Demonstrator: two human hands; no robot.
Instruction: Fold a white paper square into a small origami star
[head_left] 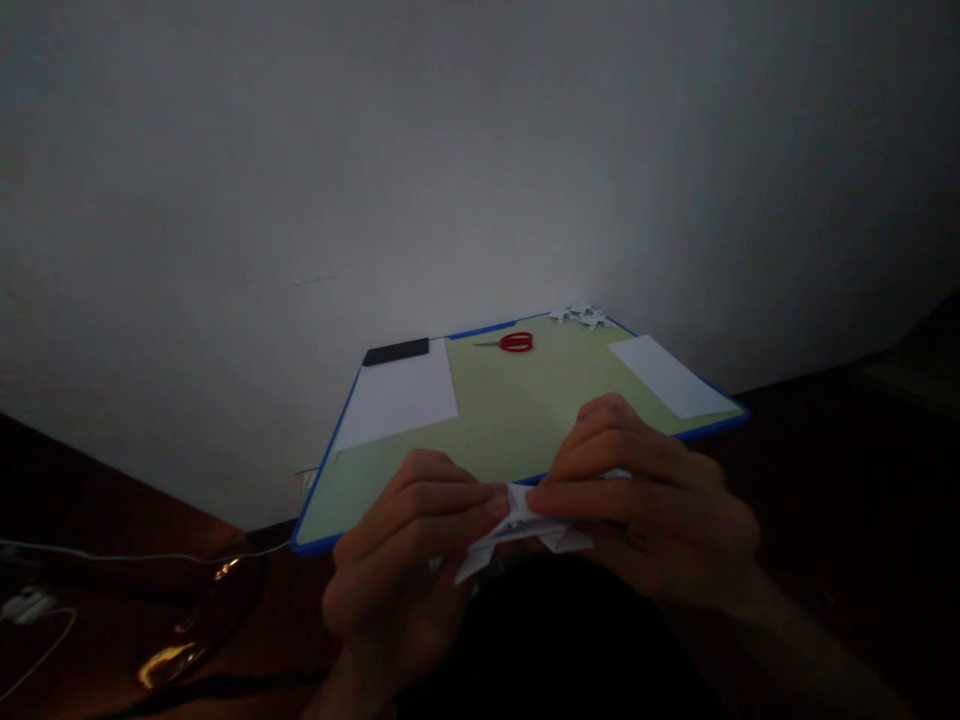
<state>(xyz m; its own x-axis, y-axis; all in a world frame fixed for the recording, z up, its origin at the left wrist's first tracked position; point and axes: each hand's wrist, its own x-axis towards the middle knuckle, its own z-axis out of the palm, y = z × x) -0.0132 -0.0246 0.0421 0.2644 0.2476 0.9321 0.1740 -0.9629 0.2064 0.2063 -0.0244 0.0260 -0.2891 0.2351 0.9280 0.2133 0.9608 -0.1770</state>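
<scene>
A folded piece of white paper (523,532) with pointed flaps is held between both hands, just off the near edge of the table. My left hand (409,545) pinches its left side between thumb and fingers. On the other side, my right hand (645,500) grips the paper with bent fingers, the fingertips pressing near its middle. Parts of the paper are covered by the fingers, and the dim light blurs its finer folds.
The light green table (517,400) has a blue rim and stands against a pale wall. On it lie red-handled scissors (516,342), several folded white paper pieces (581,316), white sheets (405,395) on the left, a white paper strip (671,375) and a dark flat object (396,352). A white cable (150,556) runs at left.
</scene>
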